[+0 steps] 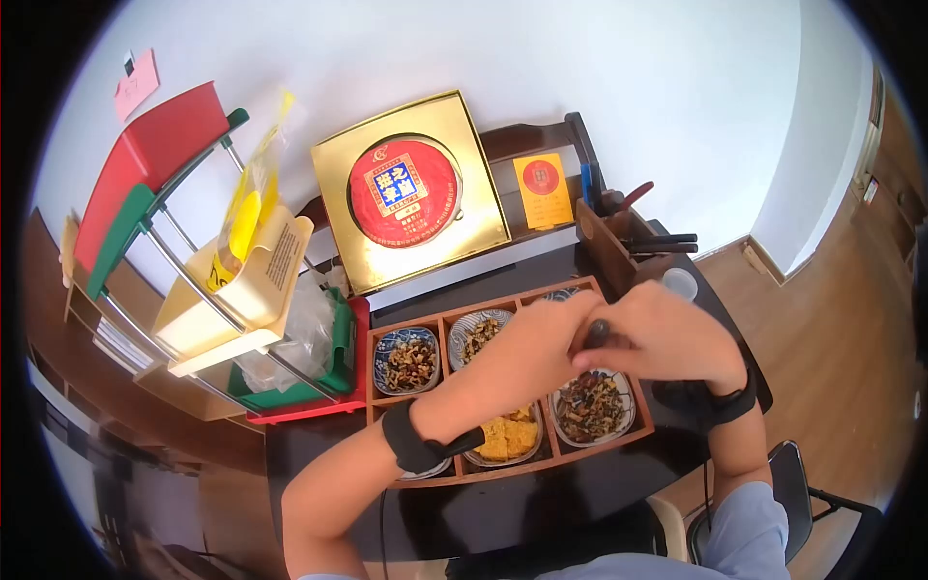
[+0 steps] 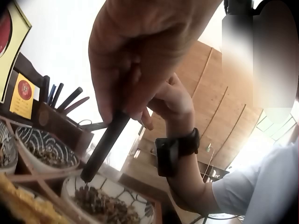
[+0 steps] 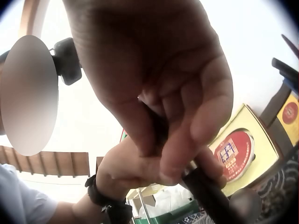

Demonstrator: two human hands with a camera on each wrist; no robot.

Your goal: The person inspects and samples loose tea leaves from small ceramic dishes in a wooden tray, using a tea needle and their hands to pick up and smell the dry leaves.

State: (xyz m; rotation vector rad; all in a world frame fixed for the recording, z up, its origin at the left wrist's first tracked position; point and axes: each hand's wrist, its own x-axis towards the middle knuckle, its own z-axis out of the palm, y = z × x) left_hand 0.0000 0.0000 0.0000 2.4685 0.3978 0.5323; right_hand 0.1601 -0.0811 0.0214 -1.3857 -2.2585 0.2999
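Both hands meet above the right part of the wooden divided tray [image 1: 633, 387]. Between them is a dark pen-shaped stick [image 2: 105, 147], its lower end slanting down over a bowl of dried flakes [image 1: 590, 406]. My left hand [image 1: 556, 329] pinches the stick between thumb and fingers. My right hand [image 1: 672, 333] has its fingers curled round the stick's other part; in the right wrist view a small silvery band shows there. The stick's rounded end shows between the hands in the head view. A bowl of yellow chunks [image 1: 510, 437] lies below the left forearm.
More patterned bowls [image 1: 406, 361] fill the tray's compartments. Left stands a rack [image 1: 232, 329] with bins and bags. Behind are a gold box [image 1: 338, 184] with a red disc and a yellow card [image 1: 543, 208]. A wooden holder [image 1: 604, 237] with dark tools and a clear cup [image 1: 681, 282] stand right.
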